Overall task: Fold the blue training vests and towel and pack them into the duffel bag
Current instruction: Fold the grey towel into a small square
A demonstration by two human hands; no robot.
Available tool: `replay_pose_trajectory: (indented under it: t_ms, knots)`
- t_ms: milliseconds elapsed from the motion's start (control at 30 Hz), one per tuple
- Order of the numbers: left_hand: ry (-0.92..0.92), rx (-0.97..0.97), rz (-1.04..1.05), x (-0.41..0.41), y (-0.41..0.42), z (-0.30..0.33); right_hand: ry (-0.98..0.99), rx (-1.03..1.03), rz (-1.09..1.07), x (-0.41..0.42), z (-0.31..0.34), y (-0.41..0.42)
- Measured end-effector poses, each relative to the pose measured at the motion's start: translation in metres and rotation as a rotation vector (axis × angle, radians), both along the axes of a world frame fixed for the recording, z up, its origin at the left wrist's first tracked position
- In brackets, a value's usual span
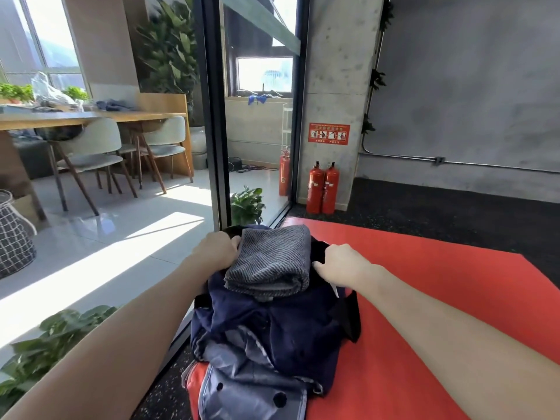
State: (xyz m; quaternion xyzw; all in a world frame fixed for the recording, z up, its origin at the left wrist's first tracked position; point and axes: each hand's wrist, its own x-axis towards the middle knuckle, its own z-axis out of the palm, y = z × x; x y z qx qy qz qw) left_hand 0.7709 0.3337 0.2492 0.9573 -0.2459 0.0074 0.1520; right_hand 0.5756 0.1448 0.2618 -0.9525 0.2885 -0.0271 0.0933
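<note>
A folded grey striped towel lies on top of dark blue vests piled in and over a black duffel bag at the left edge of a red mat. My left hand grips the bag's far left rim beside the towel. My right hand holds the bag's right rim, fingers curled over the black fabric. More blue fabric with dark buttons spills out toward me. Most of the bag is hidden under the clothes.
A glass wall with a dark frame runs just left of the mat. Two red fire extinguishers stand by a concrete pillar. Potted plants sit behind the glass, beyond them a table with chairs.
</note>
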Motion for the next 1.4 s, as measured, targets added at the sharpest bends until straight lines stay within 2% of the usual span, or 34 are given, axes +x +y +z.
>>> replay_pose_trajectory:
  t_ms: [133,300,500,733,900,1000,1100,1200,1267,1333,1400]
  knots:
    - [-0.11,-0.001,-0.04,-0.001,0.004,0.02,-0.128,0.043,-0.028,0.004,0.016,-0.008]
    - [-0.225,-0.044,-0.09,-0.018,-0.013,0.092,-0.318,0.012,-0.055,-0.019,0.064,-0.026]
    - [-0.304,-0.039,-0.158,-0.075,-0.052,0.162,-0.417,0.082,-0.107,-0.079,0.113,-0.058]
    - [-0.321,-0.054,-0.217,-0.156,-0.104,0.197,-0.551,0.05,-0.191,-0.166,0.162,-0.103]
    - [-0.248,-0.152,-0.289,-0.227,-0.153,0.197,-0.463,0.034,-0.257,-0.234,0.173,-0.148]
    - [-0.151,-0.141,-0.375,-0.264,-0.185,0.164,-0.256,0.024,-0.274,-0.274,0.148,-0.175]
    - [-0.068,-0.018,-0.442,-0.298,-0.208,0.111,-0.025,0.024,-0.29,-0.308,0.096,-0.2]
    - [-0.06,-0.014,-0.476,-0.316,-0.229,0.085,-0.074,0.04,-0.284,-0.332,0.063,-0.218]
    - [-0.128,0.017,-0.479,-0.326,-0.24,0.088,-0.163,0.048,-0.291,-0.337,0.062,-0.221]
    - [-0.338,0.105,-0.454,-0.338,-0.249,0.094,-0.205,0.043,-0.274,-0.336,0.065,-0.222]
    - [-0.481,0.015,-0.558,-0.353,-0.259,0.094,-0.213,0.042,-0.245,-0.33,0.066,-0.224]
